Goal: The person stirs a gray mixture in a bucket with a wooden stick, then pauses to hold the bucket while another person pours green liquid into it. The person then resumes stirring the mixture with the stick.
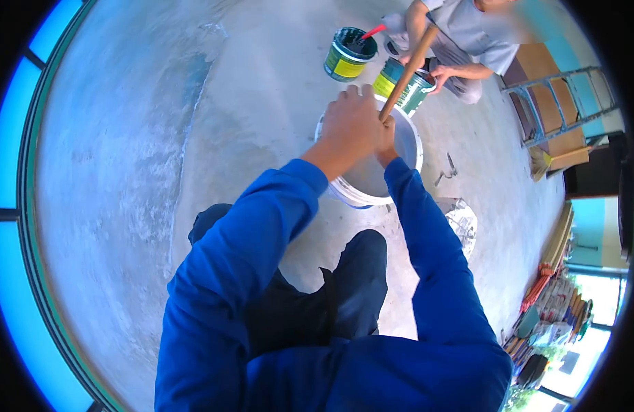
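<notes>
A white bucket with grey contents stands on the floor in front of my knees. Over its opening, my right hand is closed around a wooden stick, which slants up and away to the right. Its lower end is hidden by my hands. My left hand is right beside it above the bucket, fingers bent and slightly blurred; what they close on is hidden behind the hand.
Across the bucket a person crouches, both hands at a green-and-yellow pail. Another such pail holds a red-handled tool. A metal tool and a crumpled bag lie right. A ladder and broom are farther off.
</notes>
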The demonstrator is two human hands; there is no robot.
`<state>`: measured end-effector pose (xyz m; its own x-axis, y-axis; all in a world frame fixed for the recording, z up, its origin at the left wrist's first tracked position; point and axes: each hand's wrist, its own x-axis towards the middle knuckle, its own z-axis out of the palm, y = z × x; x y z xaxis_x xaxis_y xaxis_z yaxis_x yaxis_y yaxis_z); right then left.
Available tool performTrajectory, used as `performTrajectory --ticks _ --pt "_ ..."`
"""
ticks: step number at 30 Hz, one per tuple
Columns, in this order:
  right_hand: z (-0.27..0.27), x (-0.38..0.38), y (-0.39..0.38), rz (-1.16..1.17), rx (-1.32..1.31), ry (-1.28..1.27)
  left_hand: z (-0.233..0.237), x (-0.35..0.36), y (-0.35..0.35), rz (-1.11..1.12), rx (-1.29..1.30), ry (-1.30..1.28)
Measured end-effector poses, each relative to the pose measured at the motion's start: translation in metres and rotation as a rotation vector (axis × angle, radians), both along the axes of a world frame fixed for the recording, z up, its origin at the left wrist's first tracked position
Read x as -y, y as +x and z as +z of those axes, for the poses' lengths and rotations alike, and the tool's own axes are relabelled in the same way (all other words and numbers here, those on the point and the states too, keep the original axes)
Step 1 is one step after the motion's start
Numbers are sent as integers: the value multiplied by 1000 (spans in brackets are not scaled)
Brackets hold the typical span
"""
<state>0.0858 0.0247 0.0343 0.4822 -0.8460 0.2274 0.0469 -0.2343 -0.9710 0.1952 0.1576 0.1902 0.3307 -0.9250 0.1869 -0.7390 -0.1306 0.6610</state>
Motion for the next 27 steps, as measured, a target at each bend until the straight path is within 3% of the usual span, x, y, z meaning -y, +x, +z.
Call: performTrajectory --ticks 3,6,9,12,13,15,17,20,23,25,27 --pt "70 -8 -16 -69 -336 206 -13 4 -9 -27 -131 -89" --pt "128 -13 -19 54 -322 257 -22 13 -26 -106 -234 -113" --pt "159 -17 -23 -21 -580 -444 -36 43 -44 -191 -512 -302" --pt "187 -33 -51 -36 -406 -419 -44 77 -67 -186 -941 -469" --pt "181 -22 -72 -81 -448 -551 -44 83 -74 -161 -1093 -501" --pt "166 -18 -130 -225 -279 -521 -48 85 -73 87 -1214 -288" --pt "125 -10 -210 -468 -443 -533 -44 83 -73 286 -1315 -206" --pt "6 8 -356 -818 -629 -499 -33 79 -77 296 -1300 -203" --pt "-50 -22 -457 -1001 -970 -253 -27 103 -76 337 -1181 -366" --pt "-81 -40 -483 -1030 -1146 -126 -19 122 -71 421 -1138 -475" --pt "-90 -56 -479 -983 -1326 -96 -8 132 -77 347 -1199 -584"
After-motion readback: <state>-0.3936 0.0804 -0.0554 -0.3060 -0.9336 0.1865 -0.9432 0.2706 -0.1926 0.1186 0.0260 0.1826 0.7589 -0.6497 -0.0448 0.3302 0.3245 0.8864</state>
